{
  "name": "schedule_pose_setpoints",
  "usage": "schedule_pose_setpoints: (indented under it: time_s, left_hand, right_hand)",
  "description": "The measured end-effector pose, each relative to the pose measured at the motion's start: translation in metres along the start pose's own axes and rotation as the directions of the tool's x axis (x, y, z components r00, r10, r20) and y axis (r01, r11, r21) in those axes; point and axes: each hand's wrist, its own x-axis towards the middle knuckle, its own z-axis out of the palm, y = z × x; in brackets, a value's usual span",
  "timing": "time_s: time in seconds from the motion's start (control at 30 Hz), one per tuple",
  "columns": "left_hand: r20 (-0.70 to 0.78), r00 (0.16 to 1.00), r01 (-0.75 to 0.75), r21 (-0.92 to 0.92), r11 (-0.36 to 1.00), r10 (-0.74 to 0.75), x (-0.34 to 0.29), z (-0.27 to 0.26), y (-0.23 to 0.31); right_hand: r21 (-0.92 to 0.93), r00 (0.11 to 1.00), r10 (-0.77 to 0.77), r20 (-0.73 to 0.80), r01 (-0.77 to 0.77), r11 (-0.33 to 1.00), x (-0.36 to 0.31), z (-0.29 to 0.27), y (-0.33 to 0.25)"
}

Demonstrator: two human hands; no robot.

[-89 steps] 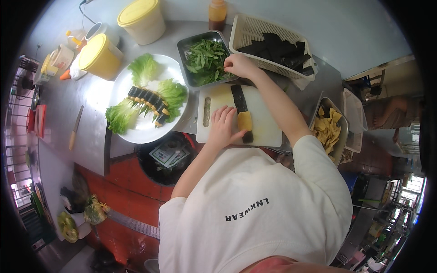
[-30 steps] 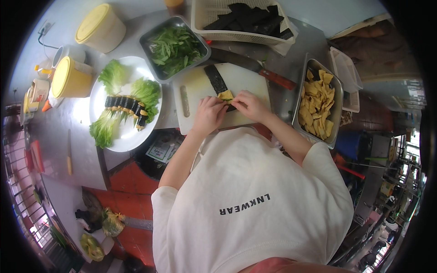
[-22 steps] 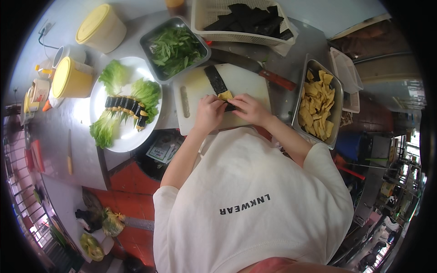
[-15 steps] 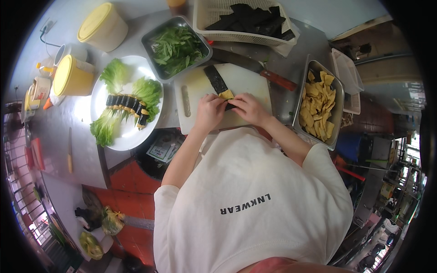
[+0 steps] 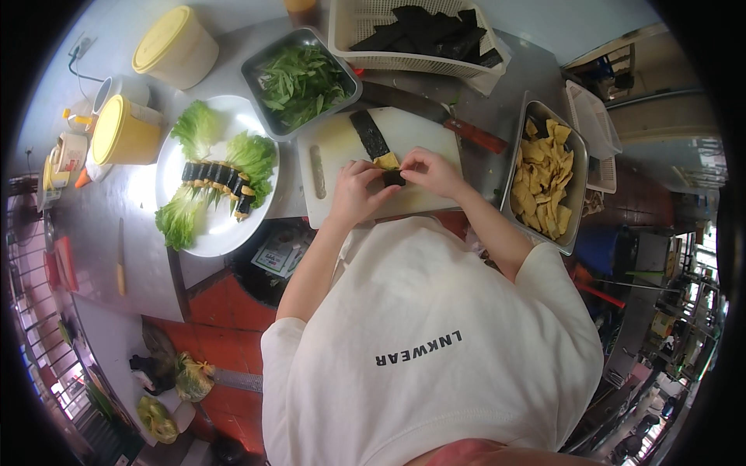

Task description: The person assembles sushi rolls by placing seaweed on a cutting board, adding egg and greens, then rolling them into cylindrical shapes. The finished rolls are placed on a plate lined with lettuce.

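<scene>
On the white cutting board [image 5: 435,144] lies a dark strip of seaweed [image 5: 368,132] running away from me, with a yellow piece of tofu skin [image 5: 386,161] across it near my fingers. The near end of the seaweed shows dark between my hands. My left hand [image 5: 359,190] has its fingers curled and its thumb apart, around the left side of that end. With thumb and fingers, my right hand [image 5: 432,172] pinches its right side. What lies under the fingertips is partly hidden.
A large knife [image 5: 475,135] lies behind the board. Left stands a plate [image 5: 175,147] with lettuce and small seaweed rolls. Around are a tray of green leaves [image 5: 303,85], a basket of seaweed sheets [image 5: 435,35] and a tray of yellow tofu skin [image 5: 542,179].
My right hand has moved slightly away from me and its fingers have shifted on the seaweed. My left thumb has spread lower, so more of the dark near end shows between the hands.
</scene>
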Motion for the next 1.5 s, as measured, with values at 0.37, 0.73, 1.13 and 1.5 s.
schedule_pose_setpoints:
  time_s: [0.37,0.73,1.13,1.5]
  left_hand:
    - [0.076,0.996,0.055,-0.060,0.997,-0.051,0.000,-0.002,-0.004]
    - [0.088,0.995,0.041,-0.011,0.999,-0.040,0.001,-0.005,0.001]
    - [0.093,0.995,0.033,0.059,0.998,-0.038,0.000,0.001,-0.004]
    - [0.033,0.999,-0.019,0.151,0.988,0.014,0.000,0.000,0.008]
  right_hand:
    - [-0.023,0.994,0.016,0.113,-0.014,1.000,0.000,-0.011,-0.004]
    - [-0.156,0.993,0.016,0.113,0.002,0.988,0.003,-0.007,-0.010]
    - [-0.106,0.997,-0.017,0.069,0.024,0.994,-0.008,0.002,-0.013]
    - [-0.283,0.961,-0.212,-0.178,0.156,0.946,-0.005,0.022,-0.014]
